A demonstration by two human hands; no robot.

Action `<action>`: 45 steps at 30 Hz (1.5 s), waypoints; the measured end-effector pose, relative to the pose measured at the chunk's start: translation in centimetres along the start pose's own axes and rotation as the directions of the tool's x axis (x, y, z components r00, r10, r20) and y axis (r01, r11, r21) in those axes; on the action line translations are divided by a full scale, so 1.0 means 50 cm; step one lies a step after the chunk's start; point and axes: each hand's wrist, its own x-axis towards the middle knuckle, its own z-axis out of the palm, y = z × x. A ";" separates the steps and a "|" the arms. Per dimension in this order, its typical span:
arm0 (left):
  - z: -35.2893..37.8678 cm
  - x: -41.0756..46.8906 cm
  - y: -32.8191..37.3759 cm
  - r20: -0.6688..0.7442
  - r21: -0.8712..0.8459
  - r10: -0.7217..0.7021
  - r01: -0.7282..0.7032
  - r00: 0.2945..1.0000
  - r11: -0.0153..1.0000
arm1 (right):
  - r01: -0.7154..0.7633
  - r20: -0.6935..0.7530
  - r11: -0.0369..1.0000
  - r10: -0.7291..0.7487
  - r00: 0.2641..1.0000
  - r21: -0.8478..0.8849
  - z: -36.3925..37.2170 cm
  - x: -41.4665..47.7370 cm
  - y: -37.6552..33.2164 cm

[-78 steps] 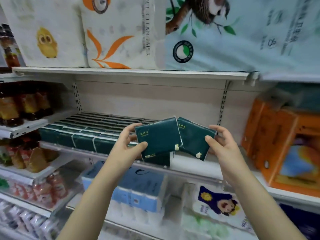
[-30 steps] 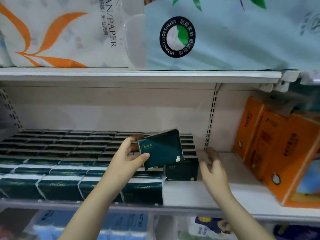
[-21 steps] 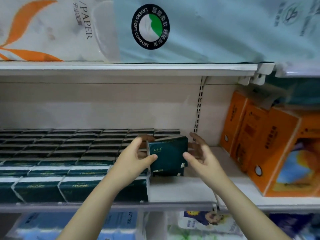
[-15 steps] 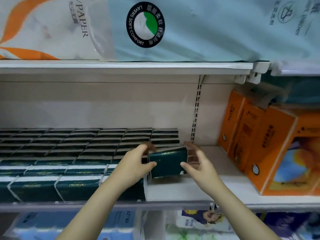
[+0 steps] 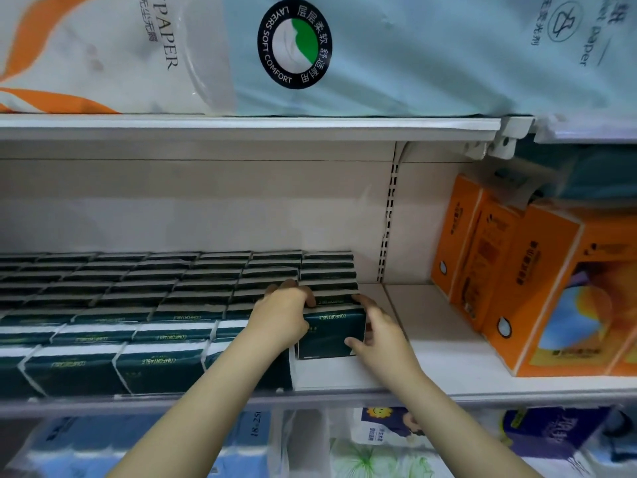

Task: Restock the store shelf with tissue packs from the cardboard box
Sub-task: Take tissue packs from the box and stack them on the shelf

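Shelf (image 5: 431,360) of upright green tissue packs (image 5: 155,367)

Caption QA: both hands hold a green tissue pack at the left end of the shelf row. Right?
Wrong end. Head view: left hand and right hand hold the green tissue pack at the right end of the shelf row.

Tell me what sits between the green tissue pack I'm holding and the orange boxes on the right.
In the head view, only the right hand gripping the tissue pack, then bare white shelf up to the orange boxes.
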 end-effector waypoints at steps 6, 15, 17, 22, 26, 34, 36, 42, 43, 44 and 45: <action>-0.013 -0.009 -0.003 0.065 -0.051 0.046 -0.043 0.997 0.998 | -0.018 -0.012 1.000 0.018 1.000 0.011 0.008 -0.012 -0.004; -0.044 -0.079 -0.034 -0.078 -0.253 0.053 -0.071 0.996 0.965 | 0.027 -0.075 0.999 -0.026 0.997 0.018 -0.019 -0.042 -0.028; -0.048 -0.100 -0.034 -0.135 -0.292 0.028 -0.067 0.990 0.954 | 0.040 -0.058 0.999 -0.041 0.998 -0.009 -0.028 -0.049 -0.032; -0.047 -0.156 -0.016 -0.226 -0.456 -0.056 -0.055 0.972 0.888 | 0.181 -0.107 0.981 -0.174 0.979 0.065 -0.052 -0.054 -0.049; -0.031 -0.214 -0.001 -0.244 -0.753 -0.243 -0.025 0.939 0.657 | 0.239 -0.098 0.939 -0.221 0.970 0.248 -0.077 -0.077 -0.064; 0.021 -0.365 0.057 -0.319 -0.868 -0.460 -0.061 0.829 0.492 | 0.178 0.063 0.709 -0.299 0.952 0.682 -0.117 -0.166 -0.101; 0.038 -0.414 0.063 -0.320 -0.868 -0.494 -0.042 0.808 0.494 | 0.158 0.123 0.695 -0.336 0.934 0.701 -0.103 -0.191 -0.105; 0.089 -0.591 0.041 -0.274 -0.880 -0.649 0.087 0.709 0.466 | -0.010 0.344 0.676 -0.363 0.866 0.737 -0.014 -0.274 -0.129; 0.098 -0.622 0.034 -0.261 -0.888 -0.678 0.104 0.687 0.447 | -0.048 0.393 0.678 -0.366 0.844 0.734 0.002 -0.291 -0.134; 0.107 -0.650 0.028 -0.249 -0.891 -0.701 0.126 0.669 0.437 | -0.079 0.438 0.682 -0.372 0.818 0.727 0.018 -0.305 -0.138; 0.116 -0.674 0.022 -0.236 -0.890 -0.717 0.150 0.656 0.430 | -0.101 0.480 0.693 -0.379 0.792 0.714 0.033 -0.320 -0.140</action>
